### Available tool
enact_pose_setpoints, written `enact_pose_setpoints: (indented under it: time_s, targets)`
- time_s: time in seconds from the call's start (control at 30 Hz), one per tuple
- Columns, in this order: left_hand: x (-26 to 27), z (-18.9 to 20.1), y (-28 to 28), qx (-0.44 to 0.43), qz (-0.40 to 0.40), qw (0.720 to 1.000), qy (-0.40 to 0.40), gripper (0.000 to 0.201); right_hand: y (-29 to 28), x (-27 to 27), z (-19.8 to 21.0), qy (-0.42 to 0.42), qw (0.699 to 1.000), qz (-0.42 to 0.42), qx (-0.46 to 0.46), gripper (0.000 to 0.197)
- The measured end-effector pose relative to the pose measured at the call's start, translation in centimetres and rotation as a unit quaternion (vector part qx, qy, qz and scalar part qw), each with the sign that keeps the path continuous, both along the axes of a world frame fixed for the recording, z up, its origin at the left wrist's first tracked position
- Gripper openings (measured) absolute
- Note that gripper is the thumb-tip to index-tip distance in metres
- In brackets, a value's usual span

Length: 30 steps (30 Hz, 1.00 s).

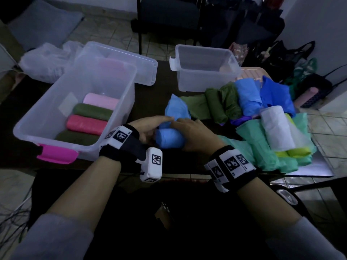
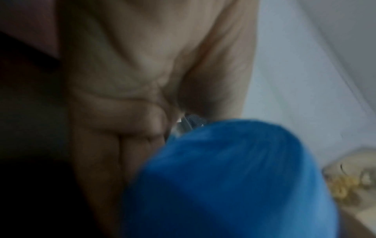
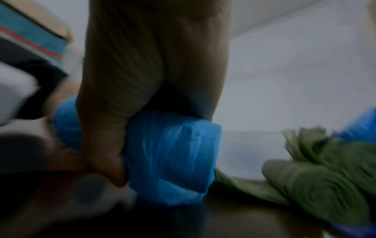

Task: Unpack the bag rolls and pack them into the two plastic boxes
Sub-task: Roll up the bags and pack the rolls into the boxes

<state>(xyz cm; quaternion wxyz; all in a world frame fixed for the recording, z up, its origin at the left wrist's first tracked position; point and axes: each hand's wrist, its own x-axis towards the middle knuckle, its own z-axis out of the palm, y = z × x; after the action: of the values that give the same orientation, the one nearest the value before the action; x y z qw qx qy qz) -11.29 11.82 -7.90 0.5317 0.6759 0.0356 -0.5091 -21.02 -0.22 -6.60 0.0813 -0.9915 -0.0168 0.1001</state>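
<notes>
A: Head view first: where is the blue roll [image 1: 170,138]?

B: Low over the dark surface [image 1: 150,98], just right of the near box [image 1: 33,126], between both hands. The left hand [image 1: 145,128] cups its left end, fingers laid along the top. The right hand [image 1: 195,134] wraps the right end from above.

A: Is the grip firm?

B: The right wrist view shows that hand's fingers [image 3: 122,99] curled over the plastic, which creases under them. The left wrist view is blurred; I can only say the palm sits against the roll's end.

A: So the step is tightening the roll?

B: Likely. A loose blue tail [image 1: 177,107] trails behind it. I'd keep both ends squared, roll toward that tail, and press the air out so the film doesn't spring open.

A: Then into which box?

B: The near one already holds pink [image 1: 101,100], green [image 1: 93,111] and red [image 1: 86,124] rolls lying side by side. The far box [image 1: 204,72] looks unfilled. Lay it parallel to its neighbours, seam down.
</notes>
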Motion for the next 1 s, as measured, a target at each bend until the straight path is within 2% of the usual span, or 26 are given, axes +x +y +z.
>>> enact_pose_setpoints:
  time_s: [0.13, 0.33, 0.4, 0.43, 0.5, 0.53, 0.6, 0.67, 0.73, 0.8, 0.83, 0.9, 0.97, 1.0]
  targets:
    - [0.4, 0.4, -0.8, -0.043, 0.09, 0.989, -0.109, 0.031, 0.7, -0.8, -0.2, -0.004, 0.998, 0.046, -0.047, 0.052]
    - [1.1, 1.2, -1.7, -0.127, 0.168, 0.96, -0.183, 0.02, 0.9, -0.9, -0.6, 0.008, 0.998, 0.046, -0.038, 0.056]
    - [1.5, 1.1, -1.9, -0.111, 0.2, 0.946, -0.229, 0.024, 0.9, -0.6, -0.8, 0.03, 0.999, 0.032, -0.022, 0.058]
    - [1.9, 1.0, -1.9, -0.064, 0.194, 0.94, -0.275, 0.032, 0.9, -0.5, -0.8, 0.047, 0.999, 0.023, -0.008, 0.059]
    - [2.4, 0.6, -1.7, 0.085, 0.115, 0.924, -0.355, 0.054, 0.8, -0.2, -0.8, 0.085, 0.996, 0.005, 0.024, 0.062]
    - [2.5, 0.4, -1.6, 0.153, 0.061, 0.919, -0.359, 0.065, 0.7, -0.1, -0.8, 0.104, 0.994, -0.002, 0.038, 0.064]
    - [2.4, 0.1, -1.5, 0.231, -0.016, 0.917, -0.326, 0.08, 0.7, 0.1, -0.6, 0.124, 0.991, -0.007, 0.048, 0.066]
    - [2.0, 0.0, -1.6, 0.277, -0.068, 0.888, -0.36, 0.078, 0.8, 0.1, -0.5, 0.121, 0.992, 0.0, 0.03, 0.063]
    - [1.8, -0.2, -1.7, 0.267, -0.109, 0.824, -0.487, 0.057, 1.0, 0.1, -0.7, 0.115, 0.993, 0.006, 0.012, 0.062]
    - [1.6, -0.4, -2.0, 0.169, -0.174, 0.763, -0.599, 0.039, 1.1, 0.0, -1.0, 0.112, 0.994, 0.008, 0.002, 0.061]
    - [1.5, -0.6, -2.1, 0.122, -0.222, 0.747, -0.615, 0.037, 1.1, 0.0, -1.0, 0.114, 0.993, 0.009, -0.001, 0.061]
    - [1.3, -1.3, -2.3, 0.076, -0.317, 0.75, -0.576, 0.04, 1.1, 0.0, -1.1, 0.123, 0.992, 0.007, -0.003, 0.06]
    - [1.5, -2.2, -2.3, 0.101, -0.399, 0.753, -0.513, 0.045, 1.2, 0.1, -1.1, 0.133, 0.991, 0.003, 0.009, 0.06]
    - [1.7, -2.5, -2.2, 0.125, -0.434, 0.746, -0.49, 0.048, 1.3, 0.1, -1.0, 0.135, 0.991, 0.004, 0.014, 0.059]
